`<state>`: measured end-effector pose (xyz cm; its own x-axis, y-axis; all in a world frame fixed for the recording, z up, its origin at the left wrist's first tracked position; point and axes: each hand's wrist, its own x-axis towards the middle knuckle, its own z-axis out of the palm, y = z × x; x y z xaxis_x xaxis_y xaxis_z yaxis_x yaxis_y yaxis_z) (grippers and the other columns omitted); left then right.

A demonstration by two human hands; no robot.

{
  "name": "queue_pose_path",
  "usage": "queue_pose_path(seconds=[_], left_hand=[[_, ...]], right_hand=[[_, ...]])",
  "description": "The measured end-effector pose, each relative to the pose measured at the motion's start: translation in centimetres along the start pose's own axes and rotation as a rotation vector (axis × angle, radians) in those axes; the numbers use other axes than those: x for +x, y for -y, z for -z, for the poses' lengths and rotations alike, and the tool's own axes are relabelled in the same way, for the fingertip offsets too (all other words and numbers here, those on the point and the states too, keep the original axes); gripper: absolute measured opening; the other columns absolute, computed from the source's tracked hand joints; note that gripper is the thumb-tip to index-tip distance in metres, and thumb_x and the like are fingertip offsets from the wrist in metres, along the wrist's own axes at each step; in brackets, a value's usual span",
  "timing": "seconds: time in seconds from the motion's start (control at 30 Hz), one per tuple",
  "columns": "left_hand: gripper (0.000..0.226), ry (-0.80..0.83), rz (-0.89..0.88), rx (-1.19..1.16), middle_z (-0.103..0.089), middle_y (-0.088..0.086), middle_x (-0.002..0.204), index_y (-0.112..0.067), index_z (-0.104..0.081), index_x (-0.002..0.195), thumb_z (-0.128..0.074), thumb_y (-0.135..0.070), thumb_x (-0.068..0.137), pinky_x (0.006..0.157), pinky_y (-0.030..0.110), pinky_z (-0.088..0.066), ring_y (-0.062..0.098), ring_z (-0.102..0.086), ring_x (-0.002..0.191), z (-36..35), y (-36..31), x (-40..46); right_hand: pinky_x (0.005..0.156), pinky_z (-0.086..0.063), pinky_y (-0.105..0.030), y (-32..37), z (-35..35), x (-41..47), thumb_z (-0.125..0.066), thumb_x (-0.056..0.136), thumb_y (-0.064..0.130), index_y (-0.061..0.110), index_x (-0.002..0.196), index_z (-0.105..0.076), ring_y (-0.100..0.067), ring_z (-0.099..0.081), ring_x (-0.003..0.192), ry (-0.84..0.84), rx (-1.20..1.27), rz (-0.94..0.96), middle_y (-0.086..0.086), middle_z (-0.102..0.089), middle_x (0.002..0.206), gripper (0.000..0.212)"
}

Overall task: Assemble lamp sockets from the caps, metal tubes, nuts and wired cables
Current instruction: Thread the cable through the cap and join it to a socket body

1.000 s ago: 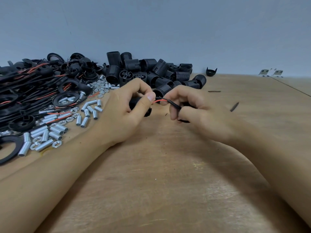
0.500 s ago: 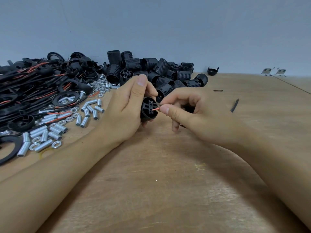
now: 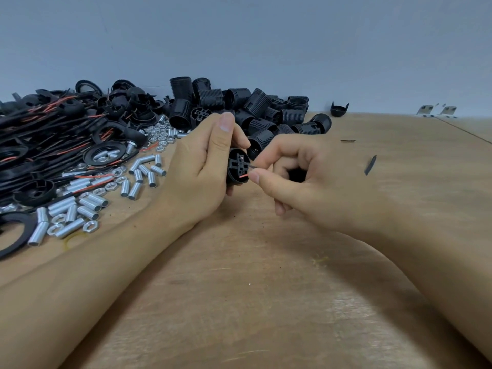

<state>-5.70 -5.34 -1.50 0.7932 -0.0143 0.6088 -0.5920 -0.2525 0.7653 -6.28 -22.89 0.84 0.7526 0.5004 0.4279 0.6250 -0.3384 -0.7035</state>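
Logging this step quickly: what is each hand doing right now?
Left hand: closed around the black socket body.
Right hand: thumb and forefinger pinched on the red wire at the socket's end face.

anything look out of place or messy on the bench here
Mostly loose stock: metal tubes and nuts lie scattered beside the tangled cables. One cap sits alone by the wall, and two dark slivers lie stray on the table.
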Motion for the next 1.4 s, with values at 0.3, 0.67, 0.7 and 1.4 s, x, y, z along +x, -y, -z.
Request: queue_pose_path(seconds=[0.3, 0.67, 0.7, 1.4], left_hand=[[0.035, -0.006, -0.001, 0.007, -0.059, 0.011, 0.064, -0.013, -0.056, 0.088, -0.032, -0.027, 0.109, 0.041, 0.039, -0.045, 0.028, -0.057, 0.048, 0.0, 0.1, 0.1], [0.033, -0.055, -0.068, 0.183, -0.056, -0.006, 0.070, -0.024, -0.055, 0.085, -0.032, -0.025, 0.108, 0.057, 0.019, -0.039, 0.012, -0.057, 0.059, -0.3, -0.1, 0.1], [0.033, -0.065, -0.070, 0.191, -0.056, -0.006, 0.069, -0.026, -0.055, 0.085, -0.032, -0.025, 0.108, 0.057, 0.018, -0.039, 0.011, -0.057, 0.058, -0.4, -0.2, 0.1], [0.031, -0.175, -0.214, 0.354, -0.056, 0.009, 0.065, -0.017, -0.057, 0.086, -0.034, -0.021, 0.107, 0.053, 0.037, -0.038, 0.021, -0.048, 0.054, -0.4, -0.4, -0.3]], right_hand=[[0.055, -0.046, -0.012, 0.1, -0.2, 0.1, -0.067, 0.092, 0.010, 0.011, 0.084, -0.064, -0.009, -0.062, 0.046, -0.084, -0.036, 0.016, -0.010, -0.057, 0.051, 0.009], [0.066, -0.048, -0.019, 0.4, -0.9, 0.0, -0.067, 0.091, 0.011, 0.009, 0.081, -0.063, -0.026, -0.059, 0.053, -0.114, -0.156, 0.068, -0.009, -0.057, 0.050, 0.012], [0.066, -0.049, -0.022, 0.4, -1.0, 0.0, -0.067, 0.092, 0.011, 0.010, 0.081, -0.063, -0.026, -0.059, 0.052, -0.113, -0.154, 0.060, -0.010, -0.058, 0.050, 0.012], [0.048, -0.034, -0.020, 1.1, -1.4, -0.1, -0.060, 0.096, 0.013, 0.017, 0.080, -0.068, -0.022, -0.049, 0.056, -0.117, -0.124, 0.001, -0.004, -0.057, 0.058, 0.018]])
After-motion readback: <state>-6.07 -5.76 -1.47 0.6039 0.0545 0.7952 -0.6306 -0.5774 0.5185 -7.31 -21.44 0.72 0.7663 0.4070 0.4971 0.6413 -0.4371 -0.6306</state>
